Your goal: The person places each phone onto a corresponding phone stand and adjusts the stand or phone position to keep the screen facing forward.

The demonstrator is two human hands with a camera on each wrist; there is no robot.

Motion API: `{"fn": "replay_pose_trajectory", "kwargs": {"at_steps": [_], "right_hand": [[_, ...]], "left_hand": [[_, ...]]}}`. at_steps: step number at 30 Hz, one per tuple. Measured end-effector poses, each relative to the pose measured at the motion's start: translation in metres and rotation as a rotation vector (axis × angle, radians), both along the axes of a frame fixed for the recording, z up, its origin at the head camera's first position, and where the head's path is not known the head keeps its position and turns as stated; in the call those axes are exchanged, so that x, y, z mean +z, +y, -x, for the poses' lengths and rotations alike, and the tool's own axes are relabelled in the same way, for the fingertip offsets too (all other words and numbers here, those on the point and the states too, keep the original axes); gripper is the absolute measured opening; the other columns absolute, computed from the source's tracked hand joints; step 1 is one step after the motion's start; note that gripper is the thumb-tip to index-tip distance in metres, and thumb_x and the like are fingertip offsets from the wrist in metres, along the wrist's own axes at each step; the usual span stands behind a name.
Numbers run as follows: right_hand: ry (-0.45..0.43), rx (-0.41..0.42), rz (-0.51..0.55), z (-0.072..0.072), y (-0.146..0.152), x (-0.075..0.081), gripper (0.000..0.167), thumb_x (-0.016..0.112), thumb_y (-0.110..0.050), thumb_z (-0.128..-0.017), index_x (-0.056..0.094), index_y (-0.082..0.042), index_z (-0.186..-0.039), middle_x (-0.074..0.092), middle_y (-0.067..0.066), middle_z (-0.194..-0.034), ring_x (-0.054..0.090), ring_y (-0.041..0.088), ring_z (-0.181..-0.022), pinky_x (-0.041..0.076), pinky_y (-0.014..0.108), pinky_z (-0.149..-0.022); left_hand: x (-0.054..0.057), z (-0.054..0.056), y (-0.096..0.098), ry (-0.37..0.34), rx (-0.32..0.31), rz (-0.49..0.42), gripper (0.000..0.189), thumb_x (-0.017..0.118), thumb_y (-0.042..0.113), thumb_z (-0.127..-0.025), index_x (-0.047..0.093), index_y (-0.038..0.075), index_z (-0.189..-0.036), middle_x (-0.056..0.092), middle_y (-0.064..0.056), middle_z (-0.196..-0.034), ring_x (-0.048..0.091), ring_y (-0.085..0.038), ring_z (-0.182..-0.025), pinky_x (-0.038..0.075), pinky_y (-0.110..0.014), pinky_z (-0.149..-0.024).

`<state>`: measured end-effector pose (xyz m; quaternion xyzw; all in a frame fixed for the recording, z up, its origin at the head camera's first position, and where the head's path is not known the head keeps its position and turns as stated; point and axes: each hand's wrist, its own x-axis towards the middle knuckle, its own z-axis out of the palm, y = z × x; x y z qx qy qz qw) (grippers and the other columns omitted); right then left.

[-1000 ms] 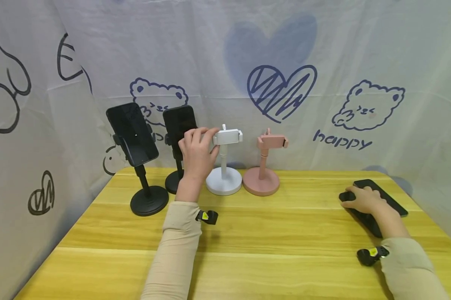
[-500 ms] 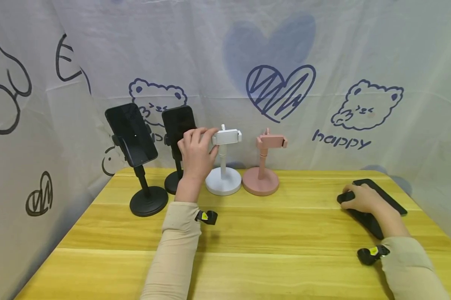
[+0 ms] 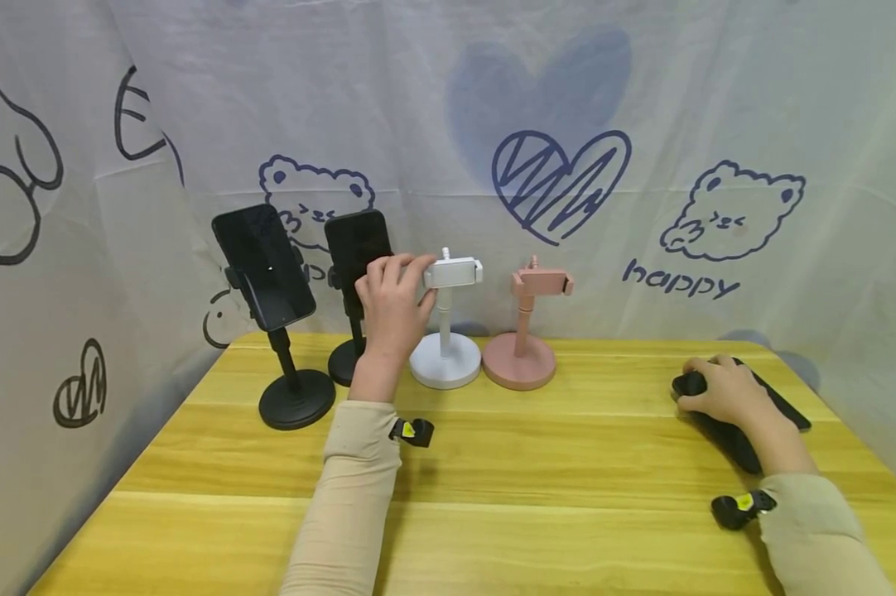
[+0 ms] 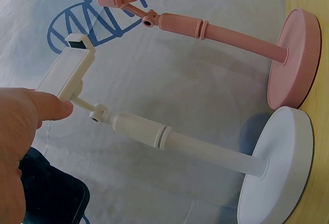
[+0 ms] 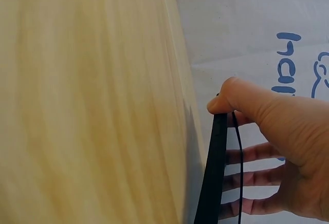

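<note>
in the head view's centre the left hand [image 3: 394,306] pinches the left end of a white phone stand's clamp [image 3: 454,272], fingers bent over the top, thumb lower down. the left wrist view adds what the head view shows only small: a ribbed white collar [image 4: 138,130] on the post of this white phone stand [image 4: 211,153], which slants down to its base at lower right; a pink phone stand [image 4: 241,40] fills the top. at the right of the head view the right hand [image 3: 727,393] holds a black smartphone [image 3: 739,447], near a flat smartphone [image 3: 787,406] on the wooden table [image 3: 552,497]. only the right wrist view shows this grip side-on: thumb against 1 face, 4 separated fingers behind the other. as for holders, at left in the head view the front black stand [image 3: 296,400] carries an upright, tilted smartphone [image 3: 263,265], and the rear black stand [image 3: 341,364] carries another smartphone [image 3: 357,244], partly hidden by the left hand.
</note>
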<state>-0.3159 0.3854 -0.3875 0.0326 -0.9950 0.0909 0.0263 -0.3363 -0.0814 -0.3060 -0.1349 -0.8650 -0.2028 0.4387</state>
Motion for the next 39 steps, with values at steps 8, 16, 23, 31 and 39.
{"fn": "replay_pose_trajectory", "kwargs": {"at_steps": [8, 16, 23, 31, 39], "right_hand": [[0.028, 0.008, 0.002, 0.002, 0.000, 0.000, 0.058, 0.073, -0.039, -0.079, 0.057, -0.006, -0.125, 0.040, 0.037, -0.128, 0.040, 0.063, -0.110, 0.037, 0.075, -0.081], [0.042, 0.005, -0.011, 0.002, -0.004, 0.001, 0.061, 0.074, -0.042, -0.080, 0.056, -0.007, -0.126, 0.041, 0.037, -0.129, 0.038, 0.062, -0.111, 0.036, 0.075, -0.082], [0.086, 0.035, -0.028, 0.001, -0.008, 0.004, 0.061, 0.074, -0.039, -0.079, 0.057, -0.004, -0.126, 0.042, 0.039, -0.129, 0.038, 0.062, -0.113, 0.035, 0.075, -0.087], [0.140, 0.073, -0.044, 0.001, -0.011, 0.009, 0.061, 0.074, -0.037, -0.079, 0.058, -0.002, -0.126, 0.045, 0.038, -0.125, 0.042, 0.062, -0.110, 0.036, 0.073, -0.088], [0.195, 0.082, -0.052, -0.001, -0.021, 0.017, 0.059, 0.075, -0.034, -0.078, 0.060, -0.003, -0.125, 0.048, 0.031, -0.122, 0.044, 0.054, -0.108, 0.038, 0.069, -0.083]], "left_hand": [[0.000, -0.001, 0.000, -0.015, 0.005, 0.004, 0.037, 0.071, 0.022, -0.089, 0.063, 0.017, -0.125, 0.059, -0.011, -0.125, 0.043, -0.030, -0.117, 0.031, -0.052, -0.095], [0.000, -0.001, 0.000, -0.013, 0.004, 0.002, 0.037, 0.071, 0.022, -0.089, 0.063, 0.017, -0.125, 0.059, -0.011, -0.125, 0.042, -0.030, -0.117, 0.031, -0.051, -0.095], [0.000, -0.001, 0.000, -0.001, 0.005, 0.008, 0.036, 0.071, 0.022, -0.089, 0.063, 0.017, -0.124, 0.059, -0.010, -0.125, 0.043, -0.030, -0.117, 0.031, -0.051, -0.095], [0.000, -0.001, 0.000, 0.002, 0.005, 0.007, 0.036, 0.071, 0.022, -0.089, 0.064, 0.017, -0.124, 0.059, -0.010, -0.125, 0.043, -0.030, -0.117, 0.032, -0.051, -0.095], [0.000, -0.001, 0.000, 0.003, 0.005, 0.006, 0.036, 0.071, 0.022, -0.089, 0.063, 0.017, -0.124, 0.059, -0.010, -0.125, 0.043, -0.029, -0.117, 0.032, -0.050, -0.095]]}}
